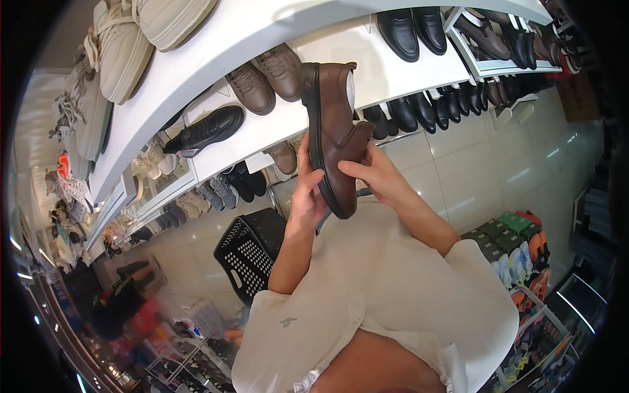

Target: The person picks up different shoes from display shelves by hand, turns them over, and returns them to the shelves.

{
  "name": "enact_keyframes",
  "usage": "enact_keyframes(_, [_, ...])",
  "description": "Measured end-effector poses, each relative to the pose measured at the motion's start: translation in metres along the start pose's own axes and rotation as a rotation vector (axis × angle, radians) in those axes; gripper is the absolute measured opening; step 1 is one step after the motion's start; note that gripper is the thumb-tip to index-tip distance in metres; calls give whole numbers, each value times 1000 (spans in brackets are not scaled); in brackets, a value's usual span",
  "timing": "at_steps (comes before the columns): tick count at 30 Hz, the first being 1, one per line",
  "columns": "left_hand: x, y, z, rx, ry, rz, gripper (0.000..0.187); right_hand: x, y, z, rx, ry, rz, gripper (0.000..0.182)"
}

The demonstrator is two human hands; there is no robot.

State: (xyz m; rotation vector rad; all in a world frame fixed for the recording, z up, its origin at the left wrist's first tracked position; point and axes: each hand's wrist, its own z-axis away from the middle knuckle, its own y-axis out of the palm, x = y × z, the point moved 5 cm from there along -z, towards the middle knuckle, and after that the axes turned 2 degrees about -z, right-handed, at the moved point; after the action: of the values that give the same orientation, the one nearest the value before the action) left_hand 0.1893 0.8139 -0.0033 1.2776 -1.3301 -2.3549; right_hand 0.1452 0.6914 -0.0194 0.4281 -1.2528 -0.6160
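Note:
A brown leather shoe [331,141] with a dark sole is held up in front of my chest, its toe pointing down toward me. My left hand [308,190] grips it along the sole side, with the thumb pressed near the toe. On the other side, my right hand [377,175] holds the upper, its thumb lying across the leather. Just behind the shoe, a pair of brown lace-up shoes [265,78] sits on the white shelf [337,49].
A black perforated basket [252,252] stands by my left arm. Black shoes [413,31] line the shelf at right, with more on lower racks. Pale sneakers [134,46] rest on the upper shelf. Stacked boxes [501,236] are at right; a person [124,301] is at lower left.

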Motion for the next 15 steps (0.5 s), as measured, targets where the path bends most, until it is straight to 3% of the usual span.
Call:
enact_keyframes(6, [2, 3, -1, 15, 76, -327, 104, 7, -2, 1, 129, 173, -192, 67])
enact_keyframes(15, [-3, 8, -2, 50, 152, -473, 112, 4, 1, -3, 77, 67, -100, 61])
